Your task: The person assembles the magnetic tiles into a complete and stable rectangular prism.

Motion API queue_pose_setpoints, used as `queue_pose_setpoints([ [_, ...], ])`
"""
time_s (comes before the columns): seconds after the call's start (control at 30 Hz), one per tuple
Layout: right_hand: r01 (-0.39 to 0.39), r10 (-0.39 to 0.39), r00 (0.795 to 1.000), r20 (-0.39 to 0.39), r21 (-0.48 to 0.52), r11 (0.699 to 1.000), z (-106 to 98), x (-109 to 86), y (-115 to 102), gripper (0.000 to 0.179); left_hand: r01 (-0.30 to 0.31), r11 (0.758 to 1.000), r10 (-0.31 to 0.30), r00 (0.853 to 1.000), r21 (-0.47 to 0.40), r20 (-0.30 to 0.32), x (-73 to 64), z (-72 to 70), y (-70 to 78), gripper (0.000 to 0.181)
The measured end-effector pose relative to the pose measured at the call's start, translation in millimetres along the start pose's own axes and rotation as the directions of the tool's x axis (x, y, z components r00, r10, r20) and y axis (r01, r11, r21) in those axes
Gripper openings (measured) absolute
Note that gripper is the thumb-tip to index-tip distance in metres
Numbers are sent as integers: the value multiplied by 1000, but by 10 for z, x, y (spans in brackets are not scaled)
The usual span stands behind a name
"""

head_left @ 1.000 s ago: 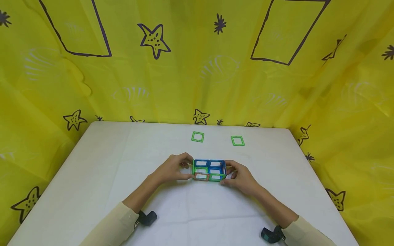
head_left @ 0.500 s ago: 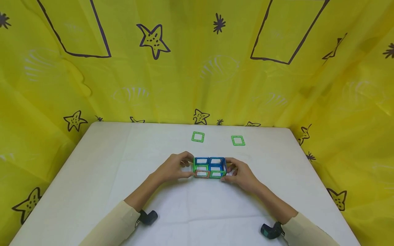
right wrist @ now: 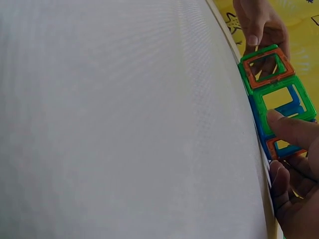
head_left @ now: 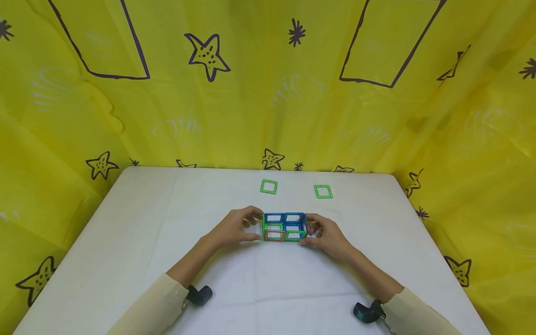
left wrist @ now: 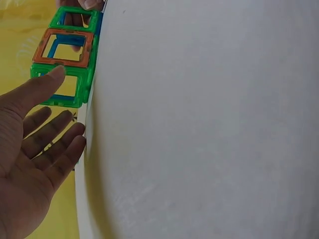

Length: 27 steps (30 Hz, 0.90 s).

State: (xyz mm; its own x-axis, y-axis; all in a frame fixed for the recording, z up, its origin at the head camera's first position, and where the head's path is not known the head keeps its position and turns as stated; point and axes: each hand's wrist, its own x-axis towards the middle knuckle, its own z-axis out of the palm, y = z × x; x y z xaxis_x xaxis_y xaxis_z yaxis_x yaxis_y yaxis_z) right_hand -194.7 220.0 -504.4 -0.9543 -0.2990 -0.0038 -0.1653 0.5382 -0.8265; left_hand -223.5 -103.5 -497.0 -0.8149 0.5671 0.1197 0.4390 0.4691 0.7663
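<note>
An open-topped box of square magnetic tiles [head_left: 284, 236] sits on the white table, two tiles long, in blue, green and orange. My left hand [head_left: 234, 228] holds its left end, the thumb at the front corner and fingers at the back. In the left wrist view that thumb lies on the front beside the orange tile [left wrist: 88, 47], while the other fingers spread out below. At the opposite end my right hand [head_left: 328, 237] grips the box, thumb on the green front tile [right wrist: 262, 112] in the right wrist view and fingers curled behind.
Beyond the box lie two loose green square tiles, one left [head_left: 262, 186] and one right [head_left: 324, 197]. A yellow curtain [head_left: 251, 116] with starfish drawings hangs behind the white-covered table [head_left: 125, 223]. Dark wrist cameras sit at both sleeve cuffs.
Both hands have shifted the tile box slightly away from the body. Their hold on its two ends looks the same, and the loose green tiles stay where they were.
</note>
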Motion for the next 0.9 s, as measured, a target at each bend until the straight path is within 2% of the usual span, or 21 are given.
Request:
queue_pose_setpoints([
  [0.17, 19, -19, 1000, 0, 5, 1000, -15, -6, 2, 73, 8, 1000, -8, 1000, -11, -16, 16, -26, -38, 55],
  [0.37, 27, -27, 1000, 11, 38, 999, -22, 11, 62, 72, 55, 997, -60, 994, -54, -95, 55, -62, -53, 46],
  [0.6, 19, -21, 999, 27, 73, 997, -18, 11, 95, 76, 55, 997, -67, 970, -56, -232, 145, -83, -100, 46],
  [0.73, 19, -21, 999, 27, 81, 997, -17, 6, 106, 77, 50, 997, -65, 961, -61, -270, 218, -80, -115, 45],
  [0.9, 22, -25, 999, 31, 77, 997, -12, 4, 114, 77, 73, 996, -85, 949, -50, -305, 318, -71, -108, 47],
])
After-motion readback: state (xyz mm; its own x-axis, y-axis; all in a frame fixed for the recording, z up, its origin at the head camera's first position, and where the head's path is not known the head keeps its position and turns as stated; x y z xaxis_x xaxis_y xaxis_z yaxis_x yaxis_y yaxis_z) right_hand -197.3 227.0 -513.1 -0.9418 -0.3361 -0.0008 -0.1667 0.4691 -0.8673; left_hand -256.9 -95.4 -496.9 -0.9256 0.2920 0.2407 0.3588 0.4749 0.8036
